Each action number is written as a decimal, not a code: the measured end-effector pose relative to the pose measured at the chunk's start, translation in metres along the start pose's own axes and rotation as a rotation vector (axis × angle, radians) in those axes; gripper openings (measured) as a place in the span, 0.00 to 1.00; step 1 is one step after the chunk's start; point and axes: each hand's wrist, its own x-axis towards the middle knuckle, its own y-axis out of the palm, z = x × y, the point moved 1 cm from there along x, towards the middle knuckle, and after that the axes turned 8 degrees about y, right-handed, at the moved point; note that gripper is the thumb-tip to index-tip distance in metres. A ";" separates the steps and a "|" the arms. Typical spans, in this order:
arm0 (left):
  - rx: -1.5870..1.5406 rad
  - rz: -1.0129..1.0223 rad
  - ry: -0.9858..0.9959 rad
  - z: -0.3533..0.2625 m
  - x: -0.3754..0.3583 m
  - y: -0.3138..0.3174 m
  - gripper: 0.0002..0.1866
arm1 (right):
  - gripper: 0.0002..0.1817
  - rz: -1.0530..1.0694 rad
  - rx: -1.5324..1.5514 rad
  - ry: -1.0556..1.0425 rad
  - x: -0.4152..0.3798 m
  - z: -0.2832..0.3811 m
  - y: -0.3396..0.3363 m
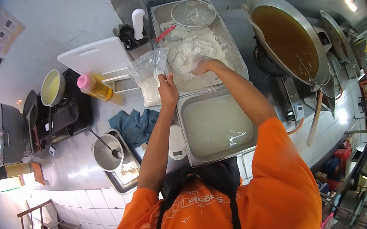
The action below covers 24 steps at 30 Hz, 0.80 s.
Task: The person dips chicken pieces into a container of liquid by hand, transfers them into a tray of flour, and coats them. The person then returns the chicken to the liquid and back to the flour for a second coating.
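Note:
My left hand (pixel 168 90) is closed on the edge of a clear plastic bag (pixel 150 66) with white powder in its bottom. The bag stands beside a metal tray (pixel 241 64) that holds white flour (pixel 197 47). My right hand (pixel 204 65) reaches into the flour; its fingers are coated white and partly buried, so their grip is hidden. A round sieve (pixel 193 14) rests at the tray's far end, and a red handle (pixel 165 33) lies across its left side. Nearer me is a metal pan (pixel 185 138) of pale, cloudy liquid (pixel 219 126).
To the right, a large wok (pixel 252 12) of brown oil sits on a burner, its wooden handle (pixel 315 118) jutting toward me. At left are a white cutting board (pixel 93 58), a yellow squeeze bottle (pixel 96 88), a blue cloth (pixel 133 126), a scale (pixel 177 144) and a small pot (pixel 106 153).

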 end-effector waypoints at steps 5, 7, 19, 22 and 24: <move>0.016 0.037 -0.037 0.002 0.000 0.000 0.20 | 0.52 -0.291 0.359 0.073 0.061 0.036 0.027; 0.036 0.024 -0.038 -0.002 -0.002 -0.001 0.20 | 0.58 -0.229 0.363 0.046 0.064 0.043 0.028; -0.151 -0.013 -0.114 -0.007 0.002 -0.006 0.17 | 0.43 -0.117 0.052 0.023 0.004 -0.017 -0.067; -0.125 -0.018 -0.079 -0.007 0.002 -0.005 0.16 | 0.41 0.168 0.108 -0.253 0.093 -0.005 -0.014; -0.111 0.019 -0.131 -0.008 0.003 -0.008 0.15 | 0.40 0.041 -0.026 -0.115 0.093 0.034 0.003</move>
